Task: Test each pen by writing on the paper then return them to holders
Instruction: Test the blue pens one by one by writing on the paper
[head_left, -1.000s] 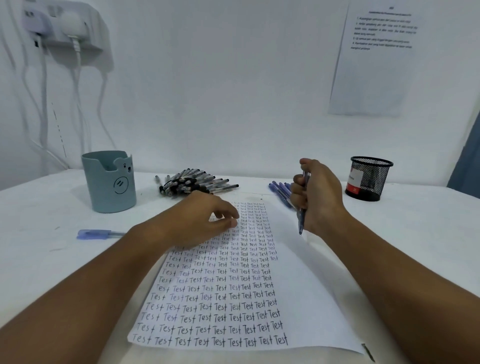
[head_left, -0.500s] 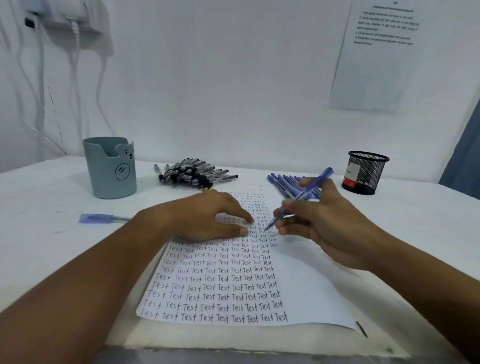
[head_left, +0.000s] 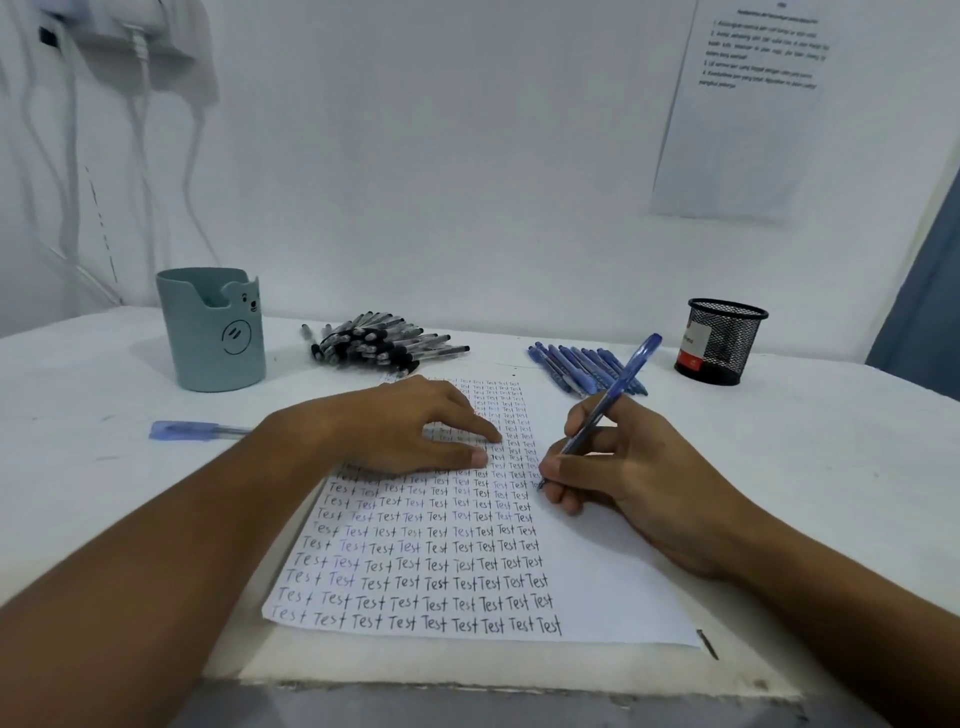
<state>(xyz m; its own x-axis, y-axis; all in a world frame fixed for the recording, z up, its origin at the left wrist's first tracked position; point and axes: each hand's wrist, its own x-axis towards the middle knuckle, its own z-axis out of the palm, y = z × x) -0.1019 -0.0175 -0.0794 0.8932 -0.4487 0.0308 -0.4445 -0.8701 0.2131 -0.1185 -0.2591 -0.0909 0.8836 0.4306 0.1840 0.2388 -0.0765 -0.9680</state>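
A white paper (head_left: 597, 571) filled with rows of the word "Test" lies on the table in front of me. My left hand (head_left: 410, 431) rests flat on its upper part, fingers spread. My right hand (head_left: 623, 467) grips a blue pen (head_left: 618, 395) in a writing hold, its tip touching the paper right of the written columns. A pile of black pens (head_left: 384, 343) lies behind the paper, and a row of blue pens (head_left: 576, 364) lies to the right of it. A teal bear holder (head_left: 213, 332) stands at left, a black mesh holder (head_left: 722, 343) at right.
A blue pen cap (head_left: 182, 430) lies on the table left of my left forearm. The white wall carries a printed sheet (head_left: 743, 109) at upper right and a power strip with cables (head_left: 130, 36) at upper left. The table's front edge (head_left: 467, 686) runs just below the paper.
My right hand turned the blue pen from a vertical fist hold into a writing grip and lowered its tip to the paper. My left hand stayed flat on the sheet.
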